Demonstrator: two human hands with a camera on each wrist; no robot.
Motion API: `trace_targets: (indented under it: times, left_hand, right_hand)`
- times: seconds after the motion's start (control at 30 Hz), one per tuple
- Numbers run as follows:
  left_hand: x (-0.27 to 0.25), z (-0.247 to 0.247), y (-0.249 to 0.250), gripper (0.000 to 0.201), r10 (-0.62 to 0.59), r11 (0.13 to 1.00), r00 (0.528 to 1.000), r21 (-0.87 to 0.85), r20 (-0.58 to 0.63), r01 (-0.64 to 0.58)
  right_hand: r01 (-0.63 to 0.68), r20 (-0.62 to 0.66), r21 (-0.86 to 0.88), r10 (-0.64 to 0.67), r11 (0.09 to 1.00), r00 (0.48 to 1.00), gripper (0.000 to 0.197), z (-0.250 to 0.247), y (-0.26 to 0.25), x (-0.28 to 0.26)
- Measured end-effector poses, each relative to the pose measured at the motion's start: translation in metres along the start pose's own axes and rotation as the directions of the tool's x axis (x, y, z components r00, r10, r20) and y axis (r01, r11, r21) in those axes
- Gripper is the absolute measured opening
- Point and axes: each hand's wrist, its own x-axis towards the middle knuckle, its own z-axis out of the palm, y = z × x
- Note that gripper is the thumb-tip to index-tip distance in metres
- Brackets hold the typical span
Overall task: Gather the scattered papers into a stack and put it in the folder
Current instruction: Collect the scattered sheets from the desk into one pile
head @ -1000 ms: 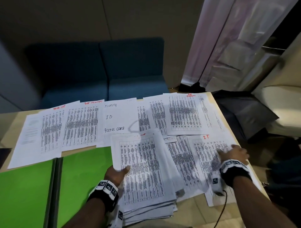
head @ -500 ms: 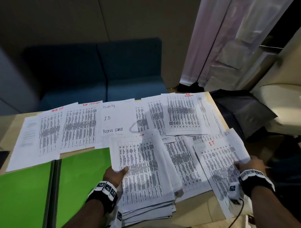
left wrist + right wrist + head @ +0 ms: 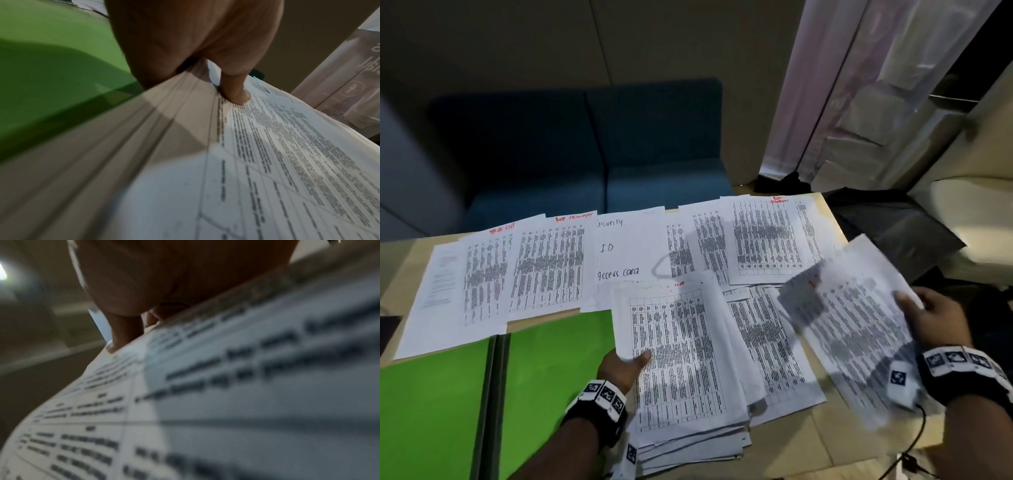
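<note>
The left hand [image 3: 621,368] grips the left edge of a thick stack of white printed sheets [image 3: 685,370], thumb [image 3: 236,91] pressed flat on the top page and the other fingers tucked beneath. The right hand [image 3: 935,318] pinches a single white sheet covered in printed table rows [image 3: 852,329] by its right edge, thumb on top; this sheet is lifted and tilted to the right of the stack, blurred, so its red heading cannot be read.

The open bright green folder [image 3: 465,394] lies just left of the stack, touching its edge. More white printed sheets [image 3: 763,240] lie spread beyond the stack across the pale wooden table [image 3: 835,442]. One of them, a handwritten white page [image 3: 630,250] just behind the stack, reads "Security", "ID", "Access card". Red handwriting tops several sheets beyond the folder, possibly "Task list" on one. A dark blue sofa [image 3: 585,147] stands behind the table, well beyond the stack.
</note>
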Motion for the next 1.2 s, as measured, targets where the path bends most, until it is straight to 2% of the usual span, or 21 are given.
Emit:
trace_targets:
  times: [0.13, 0.27, 0.33, 0.43, 0.5, 0.53, 0.73, 0.8, 0.83, 0.9, 0.97, 1.0, 1.07, 1.13, 1.2]
  left_hand:
    - [0.0, 0.001, 0.001, 0.053, -0.003, 1.0, 1.0, -0.009, 0.009, 0.003]
    - [-0.003, 0.001, 0.004, 0.053, -0.006, 1.0, 1.0, -0.008, -0.004, 0.006]
    - [-0.004, 0.0, 0.004, 0.056, -0.011, 1.0, 1.0, -0.016, -0.002, 0.011]
    - [-0.006, -0.001, 0.004, 0.059, -0.021, 0.999, 1.0, -0.043, 0.007, 0.021]
    - [-0.007, -0.001, 0.006, 0.059, -0.025, 0.997, 1.0, -0.069, 0.014, 0.026]
    - [-0.008, -0.002, 0.007, 0.057, -0.019, 0.997, 1.0, -0.075, 0.021, 0.021]
    - [-0.007, -0.005, 0.006, 0.059, -0.022, 0.998, 0.999, -0.055, 0.042, 0.024]
    - [-0.006, -0.004, 0.005, 0.06, -0.048, 0.998, 0.998, -0.043, 0.04, 0.05]
    - [-0.005, -0.004, 0.004, 0.059, -0.053, 0.998, 0.998, -0.042, 0.033, 0.055]
    - [-0.005, -0.002, 0.003, 0.054, -0.054, 0.997, 0.998, -0.044, 0.034, 0.056]
    - [-0.004, -0.002, 0.003, 0.049, -0.044, 0.998, 0.999, -0.033, 0.028, 0.045]
    - [-0.007, -0.003, 0.007, 0.049, -0.06, 0.998, 0.997, -0.022, 0.038, 0.061]
    - [-0.008, -0.003, 0.01, 0.048, -0.09, 0.995, 0.995, -0.037, 0.034, 0.091]
    - [-0.012, -0.006, 0.013, 0.032, -0.158, 0.981, 0.986, -0.103, 0.057, 0.163]
    - [-0.002, -0.009, 0.005, 0.021, -0.206, 0.952, 0.975, -0.216, 0.081, 0.219]
  right_hand:
    - [0.141, -0.009, 0.096, -0.141, 0.985, 0.99, 0.014, 0.005, -0.044, 0.007]
    - [0.175, 0.022, 0.226, -0.184, 0.958, 0.983, 0.031, 0.046, -0.079, 0.008]
    - [0.166, 0.058, 0.231, -0.184, 0.959, 0.981, 0.038, 0.073, -0.097, 0.0]
    - [0.021, 0.205, 0.231, -0.07, 0.973, 0.976, 0.038, 0.119, -0.116, -0.019]
    - [-0.071, 0.273, 0.155, 0.026, 0.985, 0.962, 0.049, 0.153, -0.116, -0.035]
    - [-0.073, 0.293, 0.096, 0.042, 0.993, 0.955, 0.053, 0.167, -0.113, -0.043]
    - [-0.086, 0.382, -0.041, 0.095, 0.995, 0.919, 0.028, 0.208, -0.109, -0.082]
    - [0.034, 0.436, -0.043, -0.012, 0.998, 0.9, 0.027, 0.21, -0.121, -0.085]
    - [0.128, 0.487, -0.012, -0.106, 0.992, 0.867, 0.026, 0.209, -0.131, -0.087]
    - [0.3, 0.568, 0.113, -0.31, 0.947, 0.763, 0.022, 0.206, -0.151, -0.096]
    - [0.384, 0.581, 0.244, -0.451, 0.891, 0.678, 0.019, 0.202, -0.171, -0.105]
    - [0.377, 0.561, 0.308, -0.487, 0.873, 0.669, 0.019, 0.2, -0.179, -0.107]
    - [0.26, 0.497, 0.434, -0.47, 0.863, 0.73, 0.021, 0.2, -0.187, -0.108]
    - [0.111, 0.436, 0.504, -0.364, 0.856, 0.823, 0.021, 0.202, -0.183, -0.104]
    - [-0.004, 0.416, 0.469, -0.216, 0.883, 0.883, 0.02, 0.207, -0.169, -0.095]
